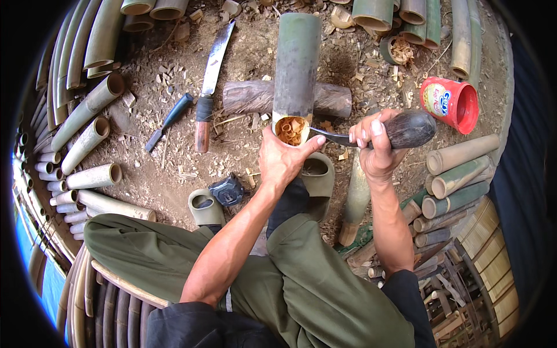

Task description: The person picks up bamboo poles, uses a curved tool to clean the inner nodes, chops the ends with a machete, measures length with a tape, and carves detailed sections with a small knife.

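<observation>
A thick green-grey bamboo tube [296,64] slopes over a short log [249,97], its open end toward me and packed with curled shavings [291,130]. My left hand [279,159] is wrapped under that near end, with the thumb stretched out to the right beside the blade. In my right hand [377,145], closed, is a curved carving knife [411,129] with a bulbous dark wooden handle. Its thin metal blade reaches left to the rim of the tube; the tip is hidden at the opening.
Left of the log lie a machete [212,75] and a blue-handled chisel-like tool [169,123]. A dark tape measure [227,189] rests by my left shoe [205,207]. A red tub [449,104] lies tipped at the right. Cut bamboo pieces [96,175] surround me, and wood chips litter the ground.
</observation>
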`<state>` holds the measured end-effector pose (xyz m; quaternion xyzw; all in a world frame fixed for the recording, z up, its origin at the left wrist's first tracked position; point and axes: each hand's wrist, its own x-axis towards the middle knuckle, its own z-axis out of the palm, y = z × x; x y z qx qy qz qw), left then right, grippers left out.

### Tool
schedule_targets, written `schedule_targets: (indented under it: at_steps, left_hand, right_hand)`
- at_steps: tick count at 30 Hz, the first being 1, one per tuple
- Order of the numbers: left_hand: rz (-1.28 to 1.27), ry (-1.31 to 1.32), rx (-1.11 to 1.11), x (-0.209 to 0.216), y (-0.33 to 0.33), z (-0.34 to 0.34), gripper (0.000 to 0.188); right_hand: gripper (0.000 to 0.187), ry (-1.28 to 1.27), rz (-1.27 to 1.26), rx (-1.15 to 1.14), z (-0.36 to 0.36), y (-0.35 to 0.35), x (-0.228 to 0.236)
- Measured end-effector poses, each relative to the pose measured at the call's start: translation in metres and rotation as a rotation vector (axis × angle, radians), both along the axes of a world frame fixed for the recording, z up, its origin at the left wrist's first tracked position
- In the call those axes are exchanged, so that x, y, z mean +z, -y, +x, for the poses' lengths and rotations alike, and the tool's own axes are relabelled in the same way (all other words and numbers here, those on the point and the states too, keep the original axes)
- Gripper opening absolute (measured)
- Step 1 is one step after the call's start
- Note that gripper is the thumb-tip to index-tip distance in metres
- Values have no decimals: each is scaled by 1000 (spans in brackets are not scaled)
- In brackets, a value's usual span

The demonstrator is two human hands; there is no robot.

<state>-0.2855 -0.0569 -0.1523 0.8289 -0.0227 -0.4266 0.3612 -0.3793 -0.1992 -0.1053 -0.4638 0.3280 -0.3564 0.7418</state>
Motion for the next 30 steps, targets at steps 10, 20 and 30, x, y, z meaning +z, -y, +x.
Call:
schedule_targets:
  at_steps: [10, 20, 30]
  left_hand:
    - [-475, -430, 70, -8, -32, 21, 98]
    - [-419, -473, 194, -8, -26, 18, 82]
    - [-234, -378, 147, -25, -26, 13, 92]
  right_hand:
    - [17, 70, 29, 71, -5, -5, -7]
    - [16, 21, -71, 180, 39, -23, 2]
    - [10, 12, 84, 162, 53, -9, -9]
